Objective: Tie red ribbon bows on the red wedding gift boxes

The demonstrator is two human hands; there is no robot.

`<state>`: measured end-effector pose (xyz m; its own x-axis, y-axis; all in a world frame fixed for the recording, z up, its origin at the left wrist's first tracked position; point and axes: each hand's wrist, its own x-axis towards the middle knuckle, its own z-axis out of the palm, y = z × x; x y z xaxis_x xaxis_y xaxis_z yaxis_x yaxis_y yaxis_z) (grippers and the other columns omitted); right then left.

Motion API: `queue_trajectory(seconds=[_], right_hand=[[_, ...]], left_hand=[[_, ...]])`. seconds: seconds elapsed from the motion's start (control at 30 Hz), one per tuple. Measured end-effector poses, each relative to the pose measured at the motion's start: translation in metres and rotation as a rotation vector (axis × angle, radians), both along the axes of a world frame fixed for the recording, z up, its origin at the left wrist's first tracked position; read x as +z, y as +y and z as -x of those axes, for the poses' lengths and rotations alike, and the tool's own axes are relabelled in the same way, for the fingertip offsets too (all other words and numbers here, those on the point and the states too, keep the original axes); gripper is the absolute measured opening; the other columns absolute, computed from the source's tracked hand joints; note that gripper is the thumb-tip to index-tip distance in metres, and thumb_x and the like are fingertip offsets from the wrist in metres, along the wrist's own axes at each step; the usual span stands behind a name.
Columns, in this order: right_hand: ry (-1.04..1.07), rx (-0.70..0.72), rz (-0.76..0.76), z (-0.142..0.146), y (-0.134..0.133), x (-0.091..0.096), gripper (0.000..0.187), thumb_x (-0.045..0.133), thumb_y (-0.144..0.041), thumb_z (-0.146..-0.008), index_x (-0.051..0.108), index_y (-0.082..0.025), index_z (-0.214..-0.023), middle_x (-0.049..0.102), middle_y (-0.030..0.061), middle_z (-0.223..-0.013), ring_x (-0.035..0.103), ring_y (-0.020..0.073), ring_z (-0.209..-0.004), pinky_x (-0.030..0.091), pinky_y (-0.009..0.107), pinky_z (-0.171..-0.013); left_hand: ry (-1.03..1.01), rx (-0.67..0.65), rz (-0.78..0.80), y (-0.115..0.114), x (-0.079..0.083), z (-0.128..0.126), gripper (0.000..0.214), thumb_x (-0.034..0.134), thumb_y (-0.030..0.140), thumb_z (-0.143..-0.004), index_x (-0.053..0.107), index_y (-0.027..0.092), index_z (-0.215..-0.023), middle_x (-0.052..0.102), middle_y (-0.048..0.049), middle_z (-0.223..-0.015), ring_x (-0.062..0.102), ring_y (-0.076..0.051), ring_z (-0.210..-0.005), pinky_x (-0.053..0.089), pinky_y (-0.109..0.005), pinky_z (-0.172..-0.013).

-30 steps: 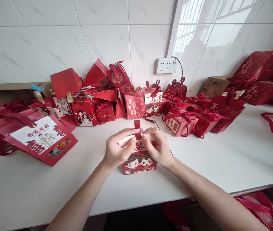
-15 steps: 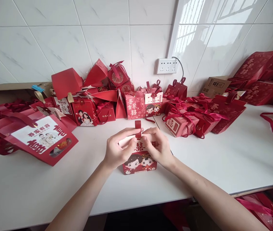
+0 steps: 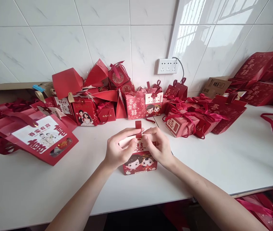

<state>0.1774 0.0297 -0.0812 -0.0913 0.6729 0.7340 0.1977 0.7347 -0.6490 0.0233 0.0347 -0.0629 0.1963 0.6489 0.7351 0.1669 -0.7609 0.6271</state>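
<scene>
Head view, looking down over a person's arms: a small red gift box (image 3: 140, 164), printed with a cartoon couple, stands upright on a white table (image 3: 194, 173), midway between both forearms. The left hand (image 3: 120, 148) pinches its pale top edge between thumb and fingers, with little gap. The right hand (image 3: 158, 147) is similarly drawn in at the opposite top corner, thumb in front; I can't tell how firmly either presses. A dark red ribbon loop (image 3: 138, 125) rises between the fingertips. From where I stand, the box looks like light, fairly stiff card, smooth, likely to crease or dent if squeezed. The top edge seems the best hold; the loop would probably bear its weight. A larger red bag (image 3: 61, 146) leans at left; more red boxes (image 3: 135, 106) line the tiled wall (image 3: 102, 41).
</scene>
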Motion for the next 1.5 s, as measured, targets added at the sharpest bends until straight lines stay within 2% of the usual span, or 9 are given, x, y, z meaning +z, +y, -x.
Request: queue_trajectory(seconds=[0.3, 0.53, 0.63, 0.73, 0.9, 1.07, 1.13, 1.33, 1.5], right_hand=[[-0.037, -0.059, -0.022, -0.002, 0.0, 0.002, 0.006, 0.051, -0.024, -0.087, 0.048, -0.022, -0.083, 0.055, -0.0046, -0.063, 0.048, 0.0105, -0.052, 0.041, 0.024, -0.052], [-0.07, -0.044, -0.072, -0.004, 0.0, 0.0, 0.015, 0.038, -0.019, -0.091, 0.052, -0.023, -0.095, 0.06, -0.0007, -0.076, 0.051, 0.0119, -0.056, 0.043, 0.026, -0.055], [-0.075, -0.036, -0.07, -0.005, 0.0, -0.001, 0.014, 0.041, -0.019, -0.089, 0.052, -0.023, -0.096, 0.062, 0.0001, -0.079, 0.052, 0.0126, -0.058, 0.043, 0.026, -0.055], [-0.048, -0.081, 0.007, -0.009, 0.004, 0.0, 0.013, 0.043, -0.023, -0.09, 0.054, -0.023, -0.096, 0.061, 0.0001, -0.079, 0.052, 0.0133, -0.061, 0.043, 0.026, -0.057], [0.366, -0.301, 0.099, -0.023, 0.021, 0.006, 0.013, 0.051, -0.033, -0.086, 0.057, -0.023, -0.092, 0.059, 0.0, -0.088, 0.054, 0.0154, -0.078, 0.043, 0.027, -0.069], [0.725, -0.282, 0.137, -0.035, 0.037, 0.005, 0.018, 0.053, -0.039, -0.084, 0.051, -0.026, -0.096, 0.056, -0.0013, -0.092, 0.055, 0.0137, -0.077, 0.044, 0.026, -0.068], [0.782, -0.23, 0.158, -0.034, 0.041, 0.004, 0.02, 0.054, -0.039, -0.082, 0.05, -0.028, -0.098, 0.056, -0.0015, -0.092, 0.056, 0.0138, -0.08, 0.046, 0.026, -0.07], [0.882, 0.008, 0.358, -0.025, 0.041, 0.006, 0.039, 0.053, -0.042, -0.077, 0.046, -0.028, -0.112, 0.065, 0.0037, -0.094, 0.064, 0.0202, -0.088, 0.05, 0.04, -0.08], [0.933, 0.04, 0.388, -0.026, 0.042, 0.005, 0.035, 0.058, -0.039, -0.075, 0.049, -0.027, -0.108, 0.068, 0.0026, -0.094, 0.065, 0.0193, -0.087, 0.05, 0.039, -0.081]], left_hand=[[-0.006, 0.009, -0.011, 0.0, 0.0, 0.0, 0.027, 0.059, 0.008, -0.076, 0.068, 0.018, -0.1, 0.072, -0.003, -0.099, 0.067, -0.015, -0.091, 0.055, -0.022, -0.082], [-0.011, 0.003, 0.014, 0.001, -0.001, 0.002, 0.025, 0.06, 0.011, -0.077, 0.068, 0.018, -0.099, 0.072, -0.0039, -0.099, 0.067, -0.017, -0.091, 0.055, -0.025, -0.082], [-0.03, -0.059, 0.067, 0.002, -0.004, 0.004, 0.03, 0.058, 0.018, -0.08, 0.063, 0.019, -0.11, 0.07, -0.0065, -0.105, 0.065, -0.021, -0.098, 0.053, -0.031, -0.086], [-0.101, -0.207, 0.196, 0.007, -0.009, 0.006, 0.05, 0.056, 0.027, -0.082, 0.043, 0.022, -0.13, 0.066, -0.0091, -0.112, 0.064, -0.024, -0.101, 0.051, -0.037, -0.087], [-0.125, -0.199, 0.345, 0.02, -0.019, 0.005, 0.07, 0.065, 0.038, -0.076, 0.028, 0.025, -0.134, 0.05, -0.0119, -0.13, 0.051, -0.027, -0.118, 0.042, -0.041, -0.097], [-0.075, -0.217, 0.58, 0.021, -0.024, -0.003, 0.065, 0.069, 0.038, -0.071, 0.036, 0.023, -0.124, 0.054, -0.0117, -0.124, 0.054, -0.026, -0.114, 0.044, -0.04, -0.096], [-0.058, -0.164, 0.516, 0.019, -0.025, -0.005, 0.064, 0.072, 0.035, -0.069, 0.036, 0.023, -0.121, 0.056, -0.0113, -0.122, 0.056, -0.025, -0.111, 0.046, -0.04, -0.094], [0.087, 0.1, -0.075, 0.019, -0.023, 0.003, 0.077, 0.077, 0.021, -0.062, 0.036, 0.022, -0.128, 0.051, -0.014, -0.131, 0.048, -0.028, -0.123, 0.042, -0.044, -0.102], [0.06, 0.086, -0.137, 0.022, -0.021, 0.006, 0.075, 0.077, 0.022, -0.062, 0.04, 0.021, -0.126, 0.053, -0.0136, -0.128, 0.05, -0.026, -0.121, 0.043, -0.041, -0.1]])
